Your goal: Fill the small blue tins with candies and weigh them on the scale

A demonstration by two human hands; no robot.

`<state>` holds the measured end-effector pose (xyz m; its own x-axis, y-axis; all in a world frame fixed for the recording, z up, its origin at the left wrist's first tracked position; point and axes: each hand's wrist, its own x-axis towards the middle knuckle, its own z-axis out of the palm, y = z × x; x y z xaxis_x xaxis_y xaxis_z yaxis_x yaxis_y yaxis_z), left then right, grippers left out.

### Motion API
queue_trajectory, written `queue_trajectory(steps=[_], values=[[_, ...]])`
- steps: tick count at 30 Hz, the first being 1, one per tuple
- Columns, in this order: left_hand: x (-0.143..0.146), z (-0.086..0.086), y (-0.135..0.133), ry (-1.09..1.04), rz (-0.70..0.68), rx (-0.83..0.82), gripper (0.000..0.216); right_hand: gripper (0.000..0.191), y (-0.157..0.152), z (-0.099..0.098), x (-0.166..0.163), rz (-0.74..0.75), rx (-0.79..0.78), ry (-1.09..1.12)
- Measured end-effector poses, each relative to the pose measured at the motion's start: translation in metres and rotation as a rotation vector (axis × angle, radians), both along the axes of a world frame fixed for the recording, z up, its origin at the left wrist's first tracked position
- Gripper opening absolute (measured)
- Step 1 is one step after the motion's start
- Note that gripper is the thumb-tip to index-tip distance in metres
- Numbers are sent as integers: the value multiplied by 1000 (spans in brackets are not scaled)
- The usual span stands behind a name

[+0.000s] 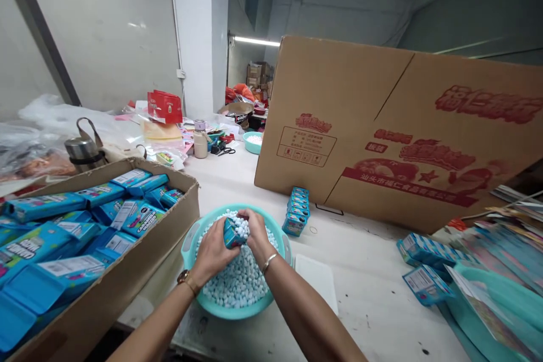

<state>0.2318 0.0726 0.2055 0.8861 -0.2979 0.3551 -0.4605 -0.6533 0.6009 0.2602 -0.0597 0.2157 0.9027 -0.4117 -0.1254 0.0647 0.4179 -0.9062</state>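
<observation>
A teal plastic basin (190,244) sits on the white table just in front of me, heaped with small pale blue-white candies (240,283). Over the pile, my left hand (212,251) is closed round a small blue box (231,233), its opening turned toward the right. My right hand (254,232) is closed on a clump of candies pressed against the box's mouth. A watch is on my left wrist and a thin bracelet on my right.
A cardboard tray (139,271) of blue boxes lies at my left. A big brown carton (382,124) stands behind the basin, with a short stack of small blue boxes (297,210) at its foot. More blue packs (419,263) and a teal basin (500,305) lie at right.
</observation>
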Motion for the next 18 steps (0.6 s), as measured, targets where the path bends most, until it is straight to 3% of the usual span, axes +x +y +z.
queue_trajectory(steps=[18], values=[[-10, 4, 8, 35, -28, 27, 70, 27, 6, -2, -11, 19, 60, 9]])
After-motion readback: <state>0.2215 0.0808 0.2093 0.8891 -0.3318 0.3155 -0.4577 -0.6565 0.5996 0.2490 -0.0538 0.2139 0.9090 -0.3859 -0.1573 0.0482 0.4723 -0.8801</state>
